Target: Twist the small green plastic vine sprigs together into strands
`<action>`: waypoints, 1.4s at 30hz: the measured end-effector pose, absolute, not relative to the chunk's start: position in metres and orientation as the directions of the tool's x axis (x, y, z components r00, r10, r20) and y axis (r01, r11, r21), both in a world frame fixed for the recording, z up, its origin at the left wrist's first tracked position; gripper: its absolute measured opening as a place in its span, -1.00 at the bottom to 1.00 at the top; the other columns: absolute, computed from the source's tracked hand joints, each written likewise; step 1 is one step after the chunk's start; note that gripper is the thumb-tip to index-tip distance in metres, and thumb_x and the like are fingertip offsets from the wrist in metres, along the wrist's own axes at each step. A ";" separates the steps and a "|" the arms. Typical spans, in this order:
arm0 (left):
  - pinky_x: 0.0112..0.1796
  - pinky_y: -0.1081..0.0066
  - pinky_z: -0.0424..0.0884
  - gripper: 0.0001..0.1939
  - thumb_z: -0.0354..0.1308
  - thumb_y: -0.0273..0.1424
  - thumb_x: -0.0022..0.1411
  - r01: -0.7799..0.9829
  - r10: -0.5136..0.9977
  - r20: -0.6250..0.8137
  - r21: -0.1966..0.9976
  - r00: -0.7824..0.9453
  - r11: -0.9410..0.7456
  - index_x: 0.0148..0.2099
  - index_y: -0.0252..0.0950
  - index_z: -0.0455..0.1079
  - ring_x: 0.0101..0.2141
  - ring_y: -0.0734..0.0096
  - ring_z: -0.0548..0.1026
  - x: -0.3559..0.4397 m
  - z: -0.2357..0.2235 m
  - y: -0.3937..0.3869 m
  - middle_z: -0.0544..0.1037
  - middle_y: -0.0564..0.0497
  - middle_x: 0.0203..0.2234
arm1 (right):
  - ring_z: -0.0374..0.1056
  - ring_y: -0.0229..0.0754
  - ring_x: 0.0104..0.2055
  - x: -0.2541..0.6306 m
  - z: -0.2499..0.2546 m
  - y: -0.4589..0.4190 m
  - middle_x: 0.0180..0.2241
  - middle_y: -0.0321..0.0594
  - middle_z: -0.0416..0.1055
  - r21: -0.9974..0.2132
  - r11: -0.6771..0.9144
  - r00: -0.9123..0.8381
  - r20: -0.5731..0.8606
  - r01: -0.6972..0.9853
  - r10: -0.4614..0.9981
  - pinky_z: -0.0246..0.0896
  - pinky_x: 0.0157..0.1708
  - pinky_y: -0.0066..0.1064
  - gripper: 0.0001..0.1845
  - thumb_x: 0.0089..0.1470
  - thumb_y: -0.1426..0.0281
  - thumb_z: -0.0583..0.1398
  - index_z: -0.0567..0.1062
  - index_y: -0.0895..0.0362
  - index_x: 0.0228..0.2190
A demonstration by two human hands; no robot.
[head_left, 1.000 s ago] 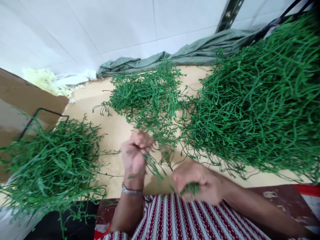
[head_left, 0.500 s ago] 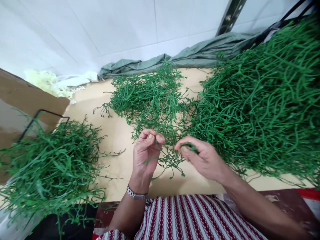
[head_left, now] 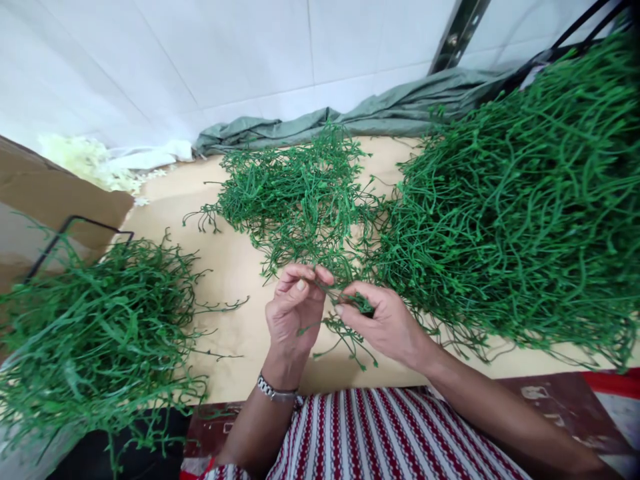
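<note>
no text, label, brand, number or sign can be read. pale marks stand on the dark red surface below the table's near edge, at the right of the view, and a fainter pale mark lies on its left part; all are too small and unclear to tell as letters or figures.

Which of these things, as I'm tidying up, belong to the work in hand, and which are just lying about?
In the work:
- left hand and right hand, pinching green stems
- middle pile
- right pile
- left pile, probably

Apparently just lying about:
- grey-green cloth
- pale flowers
- cardboard
</note>
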State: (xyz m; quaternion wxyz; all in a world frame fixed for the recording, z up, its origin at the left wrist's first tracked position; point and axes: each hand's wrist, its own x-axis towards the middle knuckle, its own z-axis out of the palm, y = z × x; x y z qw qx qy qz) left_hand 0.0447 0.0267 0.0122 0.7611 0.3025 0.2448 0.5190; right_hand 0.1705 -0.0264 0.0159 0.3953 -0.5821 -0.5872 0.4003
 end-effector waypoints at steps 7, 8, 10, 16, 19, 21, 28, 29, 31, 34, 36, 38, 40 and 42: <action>-0.21 0.37 0.32 -0.97 0.20 -0.51 -0.05 -0.522 0.972 0.005 0.844 0.237 0.123 -0.46 -0.30 0.45 -0.38 0.46 0.41 0.031 0.006 0.032 0.47 -0.02 -0.31 | 0.22 -0.36 -0.61 0.178 0.018 -0.032 -0.62 -0.34 0.33 -0.710 0.175 0.047 0.282 0.682 0.958 0.06 -0.56 -0.55 -0.93 0.00 0.46 0.10 0.39 0.18 -0.46; -0.21 0.39 0.32 -0.96 0.19 -0.52 -0.04 -0.507 0.974 0.012 0.855 0.226 0.107 -0.46 -0.31 0.45 -0.38 0.47 0.41 0.029 0.005 0.031 0.47 -0.03 -0.32 | 0.23 -0.35 -0.61 0.178 0.018 -0.031 -0.62 -0.33 0.34 -0.686 0.196 0.035 0.307 0.701 0.951 0.06 -0.57 -0.54 -0.92 0.01 0.46 0.09 0.38 0.18 -0.45; -0.22 0.41 0.32 -0.95 0.18 -0.52 -0.02 -0.490 0.977 0.023 0.868 0.213 0.086 -0.43 -0.32 0.45 -0.36 0.47 0.41 0.028 0.003 0.029 0.47 -0.03 -0.32 | 0.26 -0.34 -0.61 0.179 0.018 -0.031 -0.61 -0.31 0.37 -0.652 0.220 0.016 0.336 0.725 0.942 0.08 -0.56 -0.54 -0.91 0.03 0.46 0.08 0.39 0.18 -0.45; -0.31 0.51 0.30 -0.78 0.23 -0.48 -0.03 -0.403 0.995 0.084 0.913 0.051 -0.057 -0.24 -0.29 0.41 -0.38 0.50 0.39 0.026 0.001 0.017 0.46 0.02 -0.40 | 0.30 -0.32 -0.61 0.179 0.018 -0.030 -0.59 -0.28 0.43 -0.620 0.242 -0.030 0.332 0.746 0.943 0.10 -0.56 -0.52 -0.89 0.05 0.43 0.09 0.40 0.18 -0.42; -0.36 0.54 0.30 -0.85 0.26 -0.47 -0.05 -0.328 0.974 -0.060 0.936 0.217 0.131 -0.34 -0.32 0.43 -0.41 0.52 0.38 0.030 0.000 0.011 0.46 0.03 -0.46 | 0.31 -0.31 -0.59 0.178 0.019 -0.029 -0.57 -0.26 0.44 -0.636 0.242 -0.061 0.293 0.733 0.954 0.11 -0.55 -0.51 -0.89 0.05 0.43 0.09 0.41 0.18 -0.42; -0.39 0.53 0.30 -0.89 0.29 -0.48 -0.09 -0.328 0.949 -0.147 0.914 0.279 0.238 -0.42 -0.34 0.44 -0.45 0.53 0.38 0.035 0.000 0.008 0.47 0.04 -0.50 | 0.32 -0.29 -0.57 0.177 0.020 -0.027 -0.55 -0.24 0.45 -0.668 0.248 -0.100 0.252 0.702 0.962 0.11 -0.54 -0.50 -0.87 0.06 0.44 0.07 0.42 0.18 -0.41; -0.54 0.58 0.24 -0.86 0.28 -0.52 -0.15 -0.525 0.943 -0.279 0.783 0.183 0.333 -0.52 -0.34 0.35 -0.60 0.62 0.36 0.037 0.008 0.014 0.48 0.09 -0.58 | 0.32 -0.30 -0.52 0.188 0.024 -0.028 -0.47 -0.26 0.46 -0.808 0.132 -0.039 0.134 0.574 0.990 0.12 -0.53 -0.52 -0.82 0.12 0.40 0.04 0.43 0.15 -0.31; -0.55 0.59 0.24 -0.86 0.28 -0.52 -0.15 -0.525 0.940 -0.279 0.781 0.194 0.340 -0.53 -0.35 0.34 -0.60 0.62 0.36 0.036 0.009 0.015 0.48 0.09 -0.58 | 0.32 -0.30 -0.51 0.190 0.025 -0.030 -0.49 -0.26 0.44 -0.809 0.121 -0.018 0.136 0.575 0.991 0.12 -0.53 -0.52 -0.83 0.12 0.40 0.04 0.43 0.15 -0.33; -0.56 0.59 0.24 -0.85 0.27 -0.52 -0.15 -0.525 0.935 -0.282 0.774 0.213 0.353 -0.53 -0.35 0.33 -0.60 0.61 0.37 0.035 0.010 0.016 0.48 0.09 -0.58 | 0.34 -0.28 -0.47 0.193 0.026 -0.034 -0.48 -0.25 0.44 -0.814 0.128 -0.002 0.153 0.567 0.988 0.14 -0.49 -0.52 -0.84 0.12 0.39 0.05 0.42 0.15 -0.37; -0.58 0.59 0.26 -0.82 0.29 -0.51 -0.16 -0.536 0.933 -0.288 0.763 0.218 0.360 -0.51 -0.35 0.31 -0.60 0.60 0.39 0.036 0.008 0.014 0.48 0.09 -0.57 | 0.35 -0.29 -0.44 0.194 0.028 -0.039 -0.47 -0.27 0.44 -0.821 0.162 -0.010 0.187 0.548 0.982 0.16 -0.45 -0.52 -0.86 0.12 0.40 0.06 0.42 0.14 -0.37; -0.59 0.59 0.27 -0.80 0.30 -0.51 -0.18 -0.542 0.933 -0.289 0.760 0.214 0.359 -0.50 -0.35 0.30 -0.61 0.58 0.40 0.037 0.008 0.013 0.49 0.09 -0.56 | 0.33 -0.30 -0.45 0.193 0.029 -0.041 -0.47 -0.29 0.43 -0.815 0.166 -0.036 0.176 0.555 0.984 0.16 -0.45 -0.52 -0.86 0.12 0.40 0.06 0.41 0.13 -0.36; -0.61 0.59 0.29 -0.78 0.31 -0.50 -0.19 -0.548 0.934 -0.294 0.756 0.203 0.357 -0.48 -0.34 0.30 -0.61 0.58 0.41 0.039 0.007 0.011 0.49 0.10 -0.55 | 0.32 -0.30 -0.46 0.191 0.028 -0.043 -0.44 -0.28 0.44 -0.795 0.153 -0.083 0.129 0.587 0.988 0.16 -0.46 -0.51 -0.88 0.09 0.38 0.10 0.41 0.13 -0.33; -0.61 0.59 0.29 -0.77 0.32 -0.50 -0.19 -0.555 0.933 -0.304 0.750 0.193 0.360 -0.48 -0.34 0.30 -0.60 0.58 0.41 0.041 0.007 0.010 0.48 0.10 -0.53 | 0.32 -0.27 -0.44 0.189 0.025 -0.044 -0.40 -0.26 0.44 -0.764 0.150 -0.133 0.084 0.627 0.988 0.17 -0.44 -0.48 -0.85 0.05 0.35 0.14 0.41 0.13 -0.30; -0.62 0.59 0.28 -0.78 0.31 -0.49 -0.18 -0.551 0.928 -0.316 0.747 0.200 0.373 -0.48 -0.34 0.30 -0.60 0.58 0.40 0.042 0.007 0.009 0.46 0.10 -0.53 | 0.33 -0.25 -0.42 0.190 0.023 -0.045 -0.40 -0.23 0.44 -0.737 0.174 -0.171 0.080 0.653 0.982 0.18 -0.42 -0.46 -0.86 0.04 0.37 0.14 0.42 0.14 -0.32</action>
